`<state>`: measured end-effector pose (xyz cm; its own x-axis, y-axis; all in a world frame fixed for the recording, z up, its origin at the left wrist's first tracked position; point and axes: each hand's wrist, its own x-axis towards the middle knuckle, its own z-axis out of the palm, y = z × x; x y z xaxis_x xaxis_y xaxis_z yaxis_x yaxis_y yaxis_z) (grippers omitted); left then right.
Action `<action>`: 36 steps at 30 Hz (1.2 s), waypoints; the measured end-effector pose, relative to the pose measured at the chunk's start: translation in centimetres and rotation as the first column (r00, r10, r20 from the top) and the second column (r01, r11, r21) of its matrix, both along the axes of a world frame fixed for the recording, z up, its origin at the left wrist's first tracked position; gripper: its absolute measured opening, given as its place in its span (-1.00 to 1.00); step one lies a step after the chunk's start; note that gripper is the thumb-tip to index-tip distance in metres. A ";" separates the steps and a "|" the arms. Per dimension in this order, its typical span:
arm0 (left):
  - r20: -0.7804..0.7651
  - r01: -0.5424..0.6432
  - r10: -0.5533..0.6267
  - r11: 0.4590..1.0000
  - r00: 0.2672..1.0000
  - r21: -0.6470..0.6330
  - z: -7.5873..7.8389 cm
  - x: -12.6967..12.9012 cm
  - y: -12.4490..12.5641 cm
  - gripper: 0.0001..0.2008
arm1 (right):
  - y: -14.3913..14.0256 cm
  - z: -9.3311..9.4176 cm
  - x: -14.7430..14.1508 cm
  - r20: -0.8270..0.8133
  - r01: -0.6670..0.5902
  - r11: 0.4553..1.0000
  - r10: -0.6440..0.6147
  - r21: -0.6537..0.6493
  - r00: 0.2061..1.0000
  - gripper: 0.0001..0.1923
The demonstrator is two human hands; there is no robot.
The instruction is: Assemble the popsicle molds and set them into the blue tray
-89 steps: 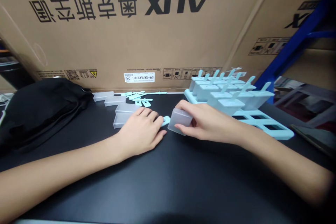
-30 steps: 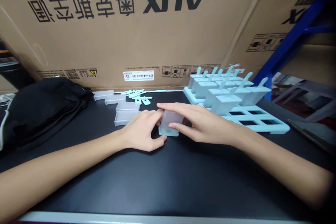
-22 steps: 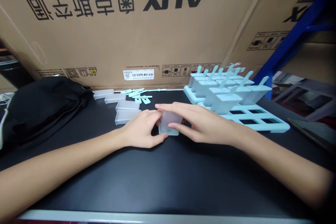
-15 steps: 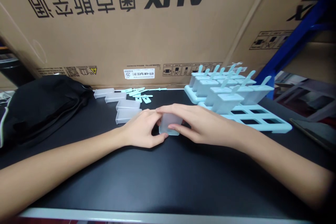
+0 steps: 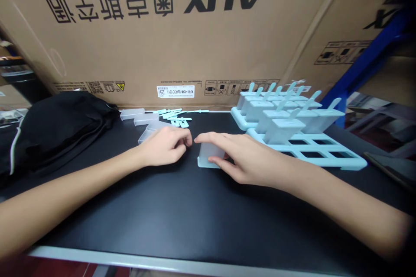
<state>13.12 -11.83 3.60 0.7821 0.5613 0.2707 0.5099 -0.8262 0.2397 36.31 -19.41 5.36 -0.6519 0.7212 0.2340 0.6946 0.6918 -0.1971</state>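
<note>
- Mold (image 5: 208, 156) stands on the table (image 5: 201, 212) under the right hand (image 5: 240, 158), fingers grasping it.
- Left hand (image 5: 164, 147) is loosely curled just beside it; whether it holds anything is unclear.
- Sideways pressure could tip it.

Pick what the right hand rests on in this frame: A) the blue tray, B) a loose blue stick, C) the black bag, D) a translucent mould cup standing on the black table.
D: the right hand lies over the cup, which stands on the table left of the tray; the left hand is apart from it.
</note>
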 end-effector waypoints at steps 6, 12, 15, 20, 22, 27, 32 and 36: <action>-0.218 -0.256 0.302 0.942 0.928 0.217 2.9 1.5 5.5 -0.70 | 0.0 -0.2 0.3 0.004 -0.011 1.000 0.011 0.022 1.000 -0.50; -0.385 -0.354 0.385 0.923 0.838 0.151 2.5 2.7 9.6 -0.72 | 0.2 -0.5 2.0 -0.039 0.032 0.999 -0.030 0.040 0.999 -0.50; -0.338 -0.359 0.392 0.920 0.856 0.158 1.9 2.8 10.2 -0.70 | 0.6 -0.4 2.9 -0.044 0.044 0.998 -0.042 0.045 0.998 -0.52; -0.200 -0.260 0.278 0.959 0.940 0.110 3.2 2.0 9.5 -0.69 | 0.9 0.5 3.8 -0.143 0.137 0.987 -0.125 0.082 0.982 -0.71; -0.033 -0.115 0.114 0.993 0.993 -0.034 3.6 1.4 7.8 -0.76 | 0.9 1.0 4.0 -0.280 0.200 0.975 -0.166 0.097 0.946 -0.74; 0.372 0.214 -0.060 0.897 0.926 -0.387 1.9 0.1 1.5 -0.88 | 1.1 1.3 4.1 -0.598 0.216 0.976 -0.186 -0.022 0.780 -0.63; 0.692 0.372 0.108 0.778 0.714 -0.506 0.6 0.6 -1.3 -0.78 | 1.1 0.5 2.8 -0.655 0.051 0.965 -0.211 -0.256 0.726 -0.64; 0.747 0.345 0.190 0.797 0.637 -0.497 1.7 1.3 -1.0 -0.74 | 1.0 0.1 1.9 -0.683 -0.023 0.947 -0.215 -0.321 0.698 -0.65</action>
<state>14.46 -12.80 5.35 0.5051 0.7511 0.4252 -0.1252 -0.4236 0.8971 38.22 -18.37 5.50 -0.3039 0.8791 0.3671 0.3275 0.4583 -0.8263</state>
